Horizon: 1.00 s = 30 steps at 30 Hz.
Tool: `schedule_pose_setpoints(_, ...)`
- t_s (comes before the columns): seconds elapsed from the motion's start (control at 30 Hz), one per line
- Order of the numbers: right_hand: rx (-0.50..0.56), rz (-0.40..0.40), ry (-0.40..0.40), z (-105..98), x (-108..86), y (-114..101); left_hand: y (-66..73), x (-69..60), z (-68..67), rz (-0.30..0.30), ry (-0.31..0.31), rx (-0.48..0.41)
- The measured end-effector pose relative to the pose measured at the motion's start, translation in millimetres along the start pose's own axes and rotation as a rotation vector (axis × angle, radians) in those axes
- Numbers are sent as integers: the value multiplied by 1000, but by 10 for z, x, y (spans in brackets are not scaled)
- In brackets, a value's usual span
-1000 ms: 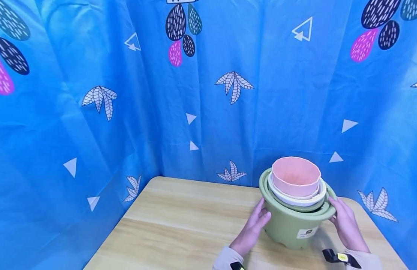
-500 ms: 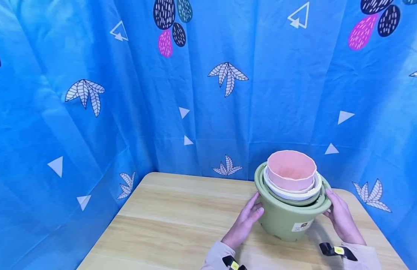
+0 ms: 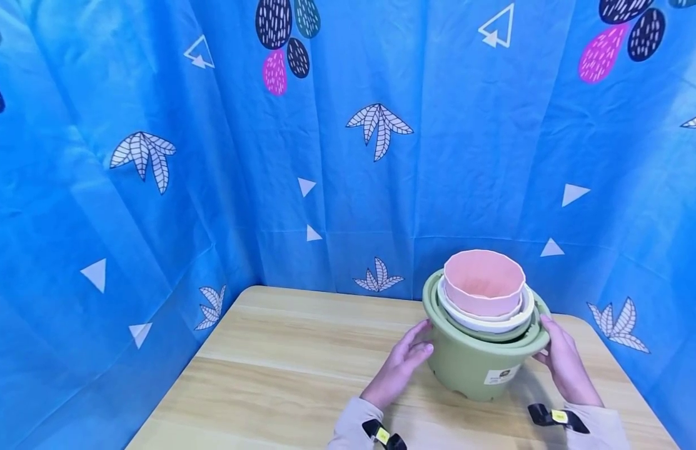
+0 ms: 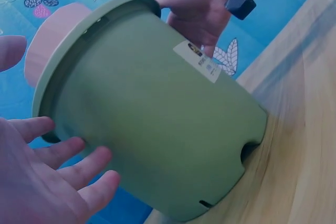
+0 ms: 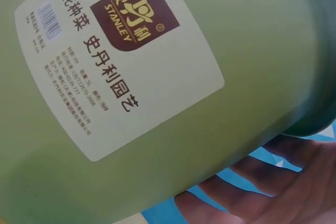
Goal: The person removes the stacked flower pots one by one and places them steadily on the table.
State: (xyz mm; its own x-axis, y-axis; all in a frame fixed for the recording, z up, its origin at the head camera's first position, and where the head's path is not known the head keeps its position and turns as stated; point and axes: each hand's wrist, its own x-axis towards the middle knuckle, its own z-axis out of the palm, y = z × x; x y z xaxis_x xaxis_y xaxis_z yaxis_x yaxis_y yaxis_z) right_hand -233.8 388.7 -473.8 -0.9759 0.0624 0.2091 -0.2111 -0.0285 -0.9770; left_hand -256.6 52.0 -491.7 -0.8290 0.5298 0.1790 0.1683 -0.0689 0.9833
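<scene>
A large green flowerpot (image 3: 466,369) with a white label (image 3: 501,375) stands on the table's right half. Nested inside it are another green pot (image 3: 496,337), a white pot (image 3: 483,324) and a pink faceted pot (image 3: 483,304) on top. My left hand (image 3: 395,369) is at the pot's left side, fingers spread, fingertips at its wall just below the rim; its thumb is apart from the wall. On the other side, my right hand (image 3: 567,365) has its fingertips at the rim and upper wall. In the right wrist view its fingers (image 5: 262,174) lie extended along the green wall.
The light wooden table (image 3: 291,362) reaches left of the pots. A blue patterned curtain (image 3: 336,206) hangs close behind the table and along both sides. Black straps (image 3: 558,417) sit around both wrists.
The head view has tilted down and shifted slightly. The left hand has drawn a little to the left from the pot. The nested pots keep their place on the table.
</scene>
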Motion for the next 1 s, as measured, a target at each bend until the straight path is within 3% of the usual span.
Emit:
schedule_pose_setpoints(0.2,-48,22,34,-16,-5,4,-26,15,-40,-9,27,10)
schedule_pose_setpoints(0.4,-69,26,58,-5,11,15,-24,30,-96,-21,97,20)
schedule_pose_setpoints(0.57,-88,23,65,-13,0,54,11,31,-126,-20,152,-23)
schedule_pose_setpoints(0.8,-44,14,65,-26,-7,49,163,39,-120,14,187,-22)
schedule_pose_setpoints(1.0,-27,14,42,-14,-16,79,360,89,-133,46,178,77)
